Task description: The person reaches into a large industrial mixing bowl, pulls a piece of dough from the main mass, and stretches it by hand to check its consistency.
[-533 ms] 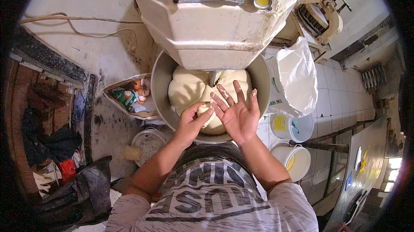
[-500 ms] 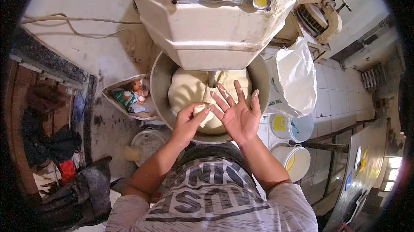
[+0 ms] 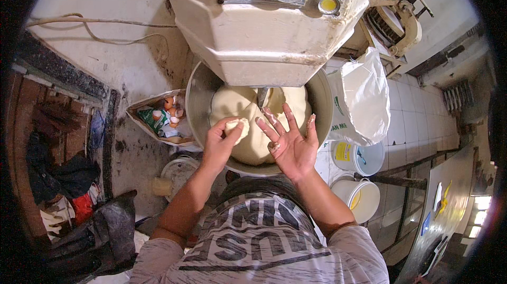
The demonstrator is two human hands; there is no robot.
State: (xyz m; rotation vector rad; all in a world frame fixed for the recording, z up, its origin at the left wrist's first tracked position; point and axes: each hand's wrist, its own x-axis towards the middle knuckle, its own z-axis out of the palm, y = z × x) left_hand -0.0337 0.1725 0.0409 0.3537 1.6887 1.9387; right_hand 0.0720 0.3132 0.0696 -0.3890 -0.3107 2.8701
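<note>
Over the near part of a metal mixer bowl, my left hand pinches a small piece of dough between thumb and fingers. To its right my right hand is held palm up with the fingers spread, smears of dough sticking to the fingertips. Nothing lies in that palm. Below both hands a big pale mass of dough fills much of the bowl. A metal shaft comes down from the mixer head into the dough; its lower end is sunk from sight.
Left of the bowl stands an open bag with eggshells and wrappers. A white sack leans close on the right, above two buckets. A lidded tub sits near left, and a table runs along the far right.
My left hand has drawn a little to the left with the dough piece, away from the right hand's fingers. The right hand stays spread in nearly the same place.
</note>
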